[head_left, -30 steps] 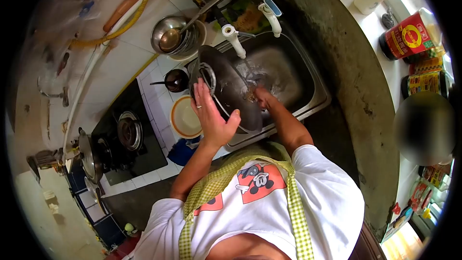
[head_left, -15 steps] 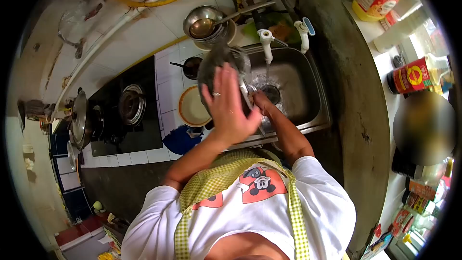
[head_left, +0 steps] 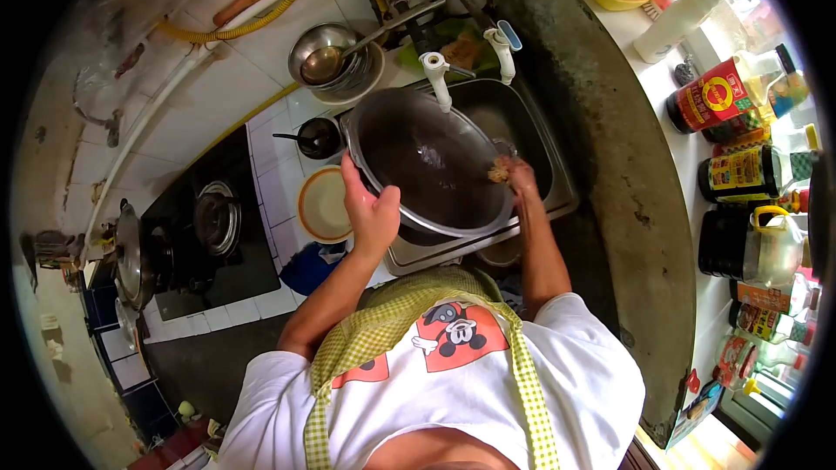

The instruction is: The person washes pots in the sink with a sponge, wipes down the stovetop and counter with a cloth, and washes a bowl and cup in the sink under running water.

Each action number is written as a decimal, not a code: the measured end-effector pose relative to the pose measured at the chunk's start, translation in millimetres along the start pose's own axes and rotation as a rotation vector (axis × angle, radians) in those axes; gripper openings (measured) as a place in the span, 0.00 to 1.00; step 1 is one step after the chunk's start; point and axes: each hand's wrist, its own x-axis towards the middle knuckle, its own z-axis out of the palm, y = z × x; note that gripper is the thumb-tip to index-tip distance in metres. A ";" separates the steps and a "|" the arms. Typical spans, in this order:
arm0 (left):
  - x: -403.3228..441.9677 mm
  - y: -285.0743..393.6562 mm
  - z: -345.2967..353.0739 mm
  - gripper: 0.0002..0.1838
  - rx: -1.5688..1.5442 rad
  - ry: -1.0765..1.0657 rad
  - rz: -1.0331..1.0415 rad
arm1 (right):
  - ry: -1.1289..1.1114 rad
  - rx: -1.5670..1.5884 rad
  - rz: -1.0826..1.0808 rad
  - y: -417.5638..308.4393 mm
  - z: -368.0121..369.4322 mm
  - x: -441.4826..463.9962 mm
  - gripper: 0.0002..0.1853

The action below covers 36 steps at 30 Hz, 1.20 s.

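Note:
A large dark round pan [head_left: 427,161] with a pale metal rim lies tilted over the sink [head_left: 544,139], its inside facing up and wet. At its left rim is my left hand [head_left: 373,216], fingers wrapped round the edge and thumb raised. My right hand [head_left: 521,178] is at the right rim, closed on a small tan scrubber [head_left: 499,171]. Just above the pan's upper edge is the white tap [head_left: 436,78]; whether water runs from it is hard to see.
Left of the sink are a cream bowl [head_left: 326,204], a small dark pot [head_left: 319,137], a blue cloth [head_left: 312,268] and stacked metal bowls with a ladle [head_left: 323,64]. Farther left is a black stove [head_left: 252,257]. Bottles [head_left: 714,96] line the right ledge.
The pan has turned from steeply tilted to lying with its inside facing up. My left hand now grips its left rim, and my right hand has moved to the right rim with the scrubber.

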 end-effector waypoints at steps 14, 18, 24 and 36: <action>26.1 -254.6 -27.0 0.15 0.323 0.230 -0.772 | 0.437 -1.125 -0.369 -96.6 44.1 -53.7 0.15; 6.3 -111.7 42.9 0.33 0.914 -0.432 -0.319 | 0.423 -1.241 -0.427 -86.0 85.3 -61.4 0.12; -15.3 -106.5 90.4 0.20 0.807 -0.468 -0.135 | 0.305 -1.263 -0.491 -77.9 103.4 -68.7 0.11; 39.1 -65.5 68.2 0.18 0.801 -0.179 -0.039 | -0.160 -0.804 -1.359 -59.8 118.4 -83.7 0.07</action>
